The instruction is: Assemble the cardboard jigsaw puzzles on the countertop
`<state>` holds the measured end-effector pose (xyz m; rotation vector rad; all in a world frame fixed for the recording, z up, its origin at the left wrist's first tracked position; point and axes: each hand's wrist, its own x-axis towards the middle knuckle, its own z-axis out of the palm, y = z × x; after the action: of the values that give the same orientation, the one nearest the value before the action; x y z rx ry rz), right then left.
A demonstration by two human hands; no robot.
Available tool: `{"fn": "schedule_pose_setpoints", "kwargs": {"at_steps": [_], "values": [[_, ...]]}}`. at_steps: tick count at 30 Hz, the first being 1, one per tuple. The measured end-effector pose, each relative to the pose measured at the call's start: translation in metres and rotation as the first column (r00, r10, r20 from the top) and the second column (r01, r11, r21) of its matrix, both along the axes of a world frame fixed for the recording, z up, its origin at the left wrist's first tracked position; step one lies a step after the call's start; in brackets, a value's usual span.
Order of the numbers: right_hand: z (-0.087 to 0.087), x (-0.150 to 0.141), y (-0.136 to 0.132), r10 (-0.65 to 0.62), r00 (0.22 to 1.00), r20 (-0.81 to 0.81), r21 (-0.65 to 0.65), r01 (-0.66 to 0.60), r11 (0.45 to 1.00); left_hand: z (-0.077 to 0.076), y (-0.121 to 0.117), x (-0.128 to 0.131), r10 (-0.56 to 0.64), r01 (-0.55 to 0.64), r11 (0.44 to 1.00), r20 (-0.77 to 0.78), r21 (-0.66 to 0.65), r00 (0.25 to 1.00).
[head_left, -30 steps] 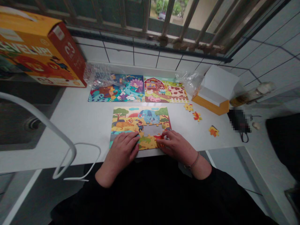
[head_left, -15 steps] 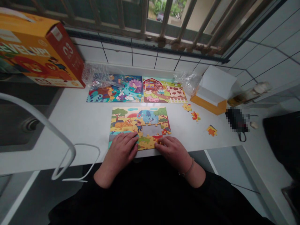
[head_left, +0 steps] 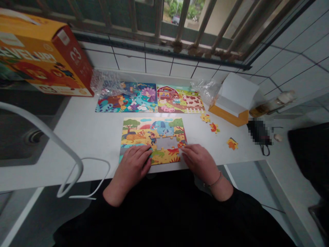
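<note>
A safari jigsaw puzzle (head_left: 135,136) lies flat in front of me, with a grey gap (head_left: 167,143) right of its centre. My left hand (head_left: 136,161) rests on its lower left part, fingers stretched out flat and holding nothing. At the puzzle's lower right edge is my right hand (head_left: 199,161), its bent fingers drawn together at a lion puzzle piece (head_left: 182,143). That piece sits beside the gap and is partly covered by the fingertips. Loose puzzle pieces, one yellow (head_left: 205,118), one with red (head_left: 214,128) and one orange (head_left: 232,143), lie to the right.
Behind are a dark forest puzzle (head_left: 138,103) and a farm puzzle (head_left: 180,101), with crumpled clear plastic (head_left: 108,82) nearby. An orange box (head_left: 33,65) stands back left, an opened box (head_left: 228,113) back right. A white cable (head_left: 51,130) arcs over the left side.
My right hand has moved right, from the bottom piece to the puzzle's right edge, uncovering red grass at the lower right corner. My left hand has stayed in place.
</note>
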<state>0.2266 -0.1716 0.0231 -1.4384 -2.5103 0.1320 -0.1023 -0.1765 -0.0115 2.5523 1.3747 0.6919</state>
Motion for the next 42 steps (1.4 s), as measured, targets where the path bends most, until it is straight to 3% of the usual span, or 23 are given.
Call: {"fn": "schedule_pose_setpoints", "kwargs": {"at_steps": [1,2,3,5,8,10,11,13,15,17,19,23,26,28,30,33,39,42], "values": [[0.003,0.015,0.005,-0.163,0.986,0.037,0.004,0.163,0.987,0.0,0.0,0.0,-0.001,0.001,1.0,0.003,0.0,1.0],[0.006,0.031,0.01,-0.346,0.933,0.094,0.011,0.347,0.938,0.0,0.0,0.0,-0.001,0.001,1.0,0.005,-0.001,1.0],[0.008,0.049,0.014,-0.518,0.842,0.152,0.031,0.52,0.854,0.001,0.0,0.0,-0.002,0.002,1.0,0.007,-0.001,1.0],[0.011,0.086,0.023,-0.725,0.633,0.269,0.052,0.743,0.668,0.001,0.0,0.0,-0.002,0.002,1.0,0.005,-0.002,1.0],[0.007,0.133,0.033,-0.85,0.382,0.362,0.071,0.898,0.434,0.001,0.001,0.0,0.002,-0.002,1.0,-0.004,-0.007,1.0],[0.0,0.156,0.037,-0.856,0.311,0.412,0.033,0.934,0.356,0.0,0.002,-0.001,0.0,0.0,1.0,-0.01,-0.006,1.0],[-0.004,0.165,0.039,-0.845,0.312,0.434,0.009,0.937,0.35,-0.001,0.002,-0.001,-0.003,0.003,1.0,-0.011,-0.004,1.0],[-0.011,0.18,0.042,-0.805,0.383,0.453,-0.036,0.91,0.413,-0.001,0.001,-0.001,-0.007,0.007,1.0,-0.009,0.0,1.0],[-0.014,0.188,0.043,-0.746,0.519,0.418,-0.063,0.836,0.546,-0.001,0.001,-0.001,-0.004,0.004,1.0,-0.006,-0.006,1.0],[-0.014,0.188,0.042,-0.647,0.689,0.327,-0.104,0.707,0.7,-0.001,0.001,-0.001,0.001,-0.001,1.0,-0.008,-0.016,1.0],[-0.01,0.178,0.038,-0.528,0.826,0.2,-0.153,0.558,0.816,-0.001,0.001,-0.001,0.002,-0.002,1.0,-0.008,-0.022,1.0],[0.0,0.137,0.029,-0.271,0.963,-0.003,-0.259,0.261,0.93,-0.001,0.001,-0.001,0.001,-0.001,1.0,0.003,-0.024,1.0],[0.005,0.107,0.023,-0.074,0.989,-0.128,-0.301,0.033,0.953,-0.001,0.001,-0.001,0.006,-0.006,1.0,0.001,-0.023,1.0],[0.006,0.095,0.021,-0.058,0.985,-0.165,-0.26,0.013,0.965,-0.001,0.001,-0.001,0.003,-0.003,1.0,0.001,-0.021,1.0],[0.005,0.089,0.02,-0.155,0.979,-0.134,-0.189,0.129,0.973,0.0,0.0,-0.001,0.001,-0.001,1.0,0.006,-0.019,1.0],[0.002,0.075,0.014,-0.33,0.943,-0.042,-0.12,0.323,0.939,0.001,0.0,-0.001,0.006,-0.006,1.0,0.009,-0.016,1.0],[-0.008,0.019,-0.011,-0.382,0.924,0.036,-0.07,0.383,0.921,0.0,0.0,-0.001,0.003,-0.003,1.0,-0.012,-0.023,1.0],[-0.011,0.009,-0.016,-0.417,0.906,0.07,-0.069,0.421,0.904,-0.001,0.0,-0.001,0.002,-0.002,1.0,-0.014,-0.022,1.0]]}}
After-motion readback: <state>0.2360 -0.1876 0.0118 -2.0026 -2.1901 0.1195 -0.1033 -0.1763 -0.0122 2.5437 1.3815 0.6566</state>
